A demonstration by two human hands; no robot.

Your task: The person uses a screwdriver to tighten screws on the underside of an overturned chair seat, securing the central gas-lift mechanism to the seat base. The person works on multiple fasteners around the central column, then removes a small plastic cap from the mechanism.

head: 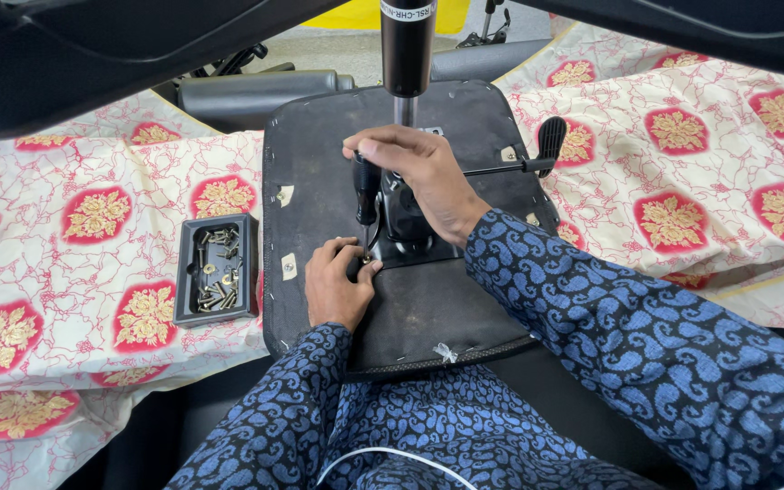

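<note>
1. Work stage: the mechanism plate (407,218) sits on the upturned chair seat (319,191), centre of the scene. One screw (367,259) is being driven at its near left corner; further screws lie unused in the black tray (215,269) to the left.
2. Right hand (419,172): clenched around the screwdriver (365,192), held upright, wrist raised.
3. Left hand (338,281): fingertips pinching at the screw, steadying it.

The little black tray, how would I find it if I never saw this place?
Start at the big black upturned chair seat on the red-and-cream flowered cloth. Look just beside its edge, near the left hand. The small black rectangular plastic tray lies there, the only container, filled with metal screws.
</note>
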